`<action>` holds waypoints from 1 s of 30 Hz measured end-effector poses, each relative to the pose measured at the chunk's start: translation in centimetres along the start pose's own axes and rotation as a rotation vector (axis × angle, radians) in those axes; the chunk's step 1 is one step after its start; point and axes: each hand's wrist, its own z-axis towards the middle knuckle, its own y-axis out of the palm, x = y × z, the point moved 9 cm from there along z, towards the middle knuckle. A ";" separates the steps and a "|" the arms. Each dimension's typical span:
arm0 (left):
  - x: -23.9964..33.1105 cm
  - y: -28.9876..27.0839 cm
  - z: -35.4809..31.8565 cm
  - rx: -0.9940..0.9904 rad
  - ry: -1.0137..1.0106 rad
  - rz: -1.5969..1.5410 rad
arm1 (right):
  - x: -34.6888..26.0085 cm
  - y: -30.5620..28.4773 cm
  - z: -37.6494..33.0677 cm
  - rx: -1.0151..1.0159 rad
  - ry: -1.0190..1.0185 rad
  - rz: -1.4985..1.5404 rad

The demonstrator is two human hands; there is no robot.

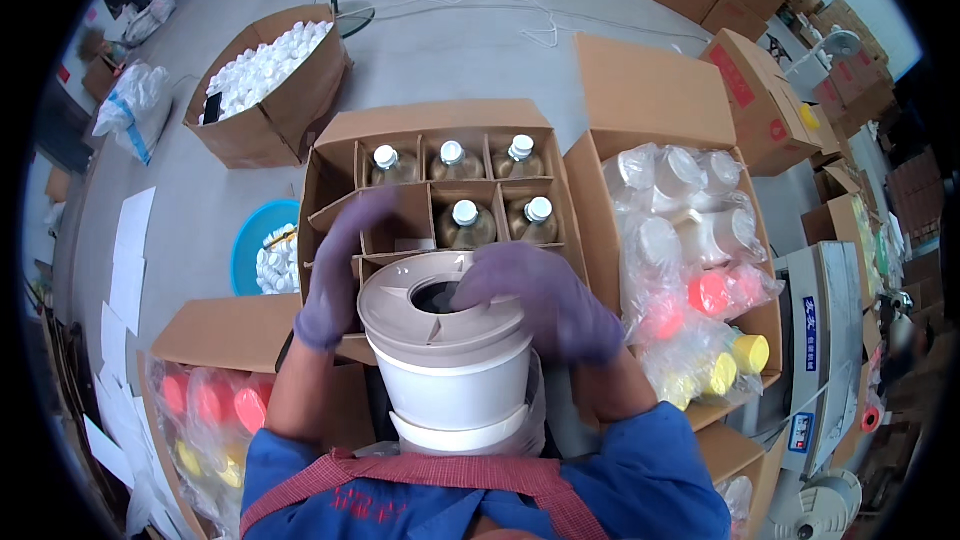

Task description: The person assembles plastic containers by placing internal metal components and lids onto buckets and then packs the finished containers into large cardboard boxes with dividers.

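A white bucket (pixel 450 392) with a grey lid (pixel 448 345) stands right in front of me; the lid has a round dark hole in its middle. My right hand (pixel 548 302), in a purple glove, lies over the lid's right side, its fingertips bent at the hole. Motion blurs it, and its fingertips are partly hidden. Left of the bucket, my left hand (pixel 340 270), also gloved, reaches forward with fingers stretched and nothing visible in them. Its fingers are by the divided carton (pixel 440 118), where several clear bottles (pixel 468 225) with white caps stand upright in cells.
Bagged jars with red and yellow lids fill an open carton (pixel 655 90) at right and another carton (pixel 225 325) at lower left. White caps fill a carton (pixel 325 90) and a blue basin (pixel 245 245). A machine (pixel 825 340) stands far right.
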 end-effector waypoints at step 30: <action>-30.1 10.5 7.6 -0.511 -0.352 1.122 | 31.2 -11.1 -21.7 1.297 0.672 0.567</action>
